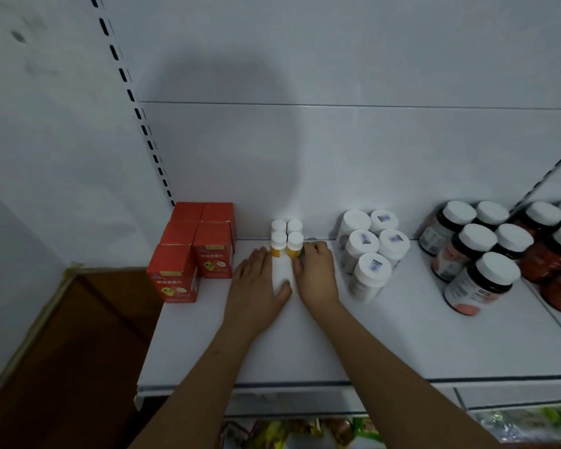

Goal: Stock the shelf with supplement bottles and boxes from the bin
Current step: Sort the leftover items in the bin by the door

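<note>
Four small orange bottles with white caps [287, 238] stand in a two-by-two block near the back of the white shelf [386, 345]. My left hand [258, 285] lies flat on the shelf, and its straight fingers touch the left side of the front left bottle. My right hand [316, 270] is at the front right bottle [294, 246], thumb in front of it and curled fingers against its right side. The bin is out of view.
Red boxes [195, 251] are stacked at the shelf's left end. White-capped pale bottles [368, 251] and dark bottles with white caps [476, 254] stand to the right. Bare shelf lies in front of my hands. Packets [305, 432] show on the shelf below.
</note>
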The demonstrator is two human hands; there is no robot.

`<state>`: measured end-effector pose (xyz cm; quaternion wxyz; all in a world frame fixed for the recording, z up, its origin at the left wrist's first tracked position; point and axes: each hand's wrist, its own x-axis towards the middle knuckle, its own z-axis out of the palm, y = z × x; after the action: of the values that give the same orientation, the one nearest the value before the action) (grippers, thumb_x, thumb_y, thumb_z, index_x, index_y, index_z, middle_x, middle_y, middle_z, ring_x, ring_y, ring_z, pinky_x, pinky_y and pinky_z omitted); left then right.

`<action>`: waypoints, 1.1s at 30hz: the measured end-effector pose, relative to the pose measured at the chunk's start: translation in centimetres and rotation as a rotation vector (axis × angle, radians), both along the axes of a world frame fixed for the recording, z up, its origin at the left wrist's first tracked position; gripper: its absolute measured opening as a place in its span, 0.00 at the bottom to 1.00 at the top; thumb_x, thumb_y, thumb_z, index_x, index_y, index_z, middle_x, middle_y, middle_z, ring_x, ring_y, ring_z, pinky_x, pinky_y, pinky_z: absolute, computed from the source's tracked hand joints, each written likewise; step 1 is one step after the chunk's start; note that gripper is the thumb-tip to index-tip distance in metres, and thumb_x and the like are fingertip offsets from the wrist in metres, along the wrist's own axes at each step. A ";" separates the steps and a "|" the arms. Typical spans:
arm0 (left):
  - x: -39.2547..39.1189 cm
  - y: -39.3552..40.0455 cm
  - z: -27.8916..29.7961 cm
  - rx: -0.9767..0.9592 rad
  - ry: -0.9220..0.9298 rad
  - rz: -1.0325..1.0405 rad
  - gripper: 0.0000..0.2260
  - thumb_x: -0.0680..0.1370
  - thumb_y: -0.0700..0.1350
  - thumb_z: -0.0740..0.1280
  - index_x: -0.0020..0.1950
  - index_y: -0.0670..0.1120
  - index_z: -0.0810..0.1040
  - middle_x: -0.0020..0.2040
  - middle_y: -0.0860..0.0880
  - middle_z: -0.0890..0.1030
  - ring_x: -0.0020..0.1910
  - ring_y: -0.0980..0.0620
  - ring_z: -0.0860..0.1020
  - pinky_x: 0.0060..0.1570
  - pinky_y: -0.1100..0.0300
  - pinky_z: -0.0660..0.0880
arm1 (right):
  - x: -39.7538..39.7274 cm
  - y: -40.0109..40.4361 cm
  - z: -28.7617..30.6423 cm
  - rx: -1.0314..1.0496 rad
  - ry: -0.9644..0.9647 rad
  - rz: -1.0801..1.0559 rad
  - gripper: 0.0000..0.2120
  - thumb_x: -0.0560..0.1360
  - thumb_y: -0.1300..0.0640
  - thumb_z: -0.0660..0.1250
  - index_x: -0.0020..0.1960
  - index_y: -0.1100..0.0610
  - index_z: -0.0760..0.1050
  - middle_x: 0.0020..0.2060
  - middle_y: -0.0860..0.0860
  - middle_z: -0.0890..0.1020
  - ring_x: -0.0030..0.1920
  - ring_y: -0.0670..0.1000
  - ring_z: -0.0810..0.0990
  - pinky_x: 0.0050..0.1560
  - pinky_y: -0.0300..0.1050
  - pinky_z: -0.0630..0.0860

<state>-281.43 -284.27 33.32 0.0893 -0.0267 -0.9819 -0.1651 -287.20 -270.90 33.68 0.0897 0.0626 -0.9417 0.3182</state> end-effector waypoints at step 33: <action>23.4 49.5 2.2 0.116 -0.060 -0.852 0.22 0.82 0.56 0.57 0.76 0.53 0.66 0.76 0.53 0.66 0.76 0.55 0.61 0.75 0.61 0.56 | 36.3 55.8 10.3 -0.024 0.099 -0.529 0.26 0.82 0.43 0.57 0.75 0.54 0.64 0.73 0.51 0.68 0.73 0.50 0.65 0.69 0.43 0.62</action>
<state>-257.99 -234.74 35.48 -0.0141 -0.4199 -0.8744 -0.2426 -250.94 -215.10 43.95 0.2166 -0.1710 -0.9159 0.2916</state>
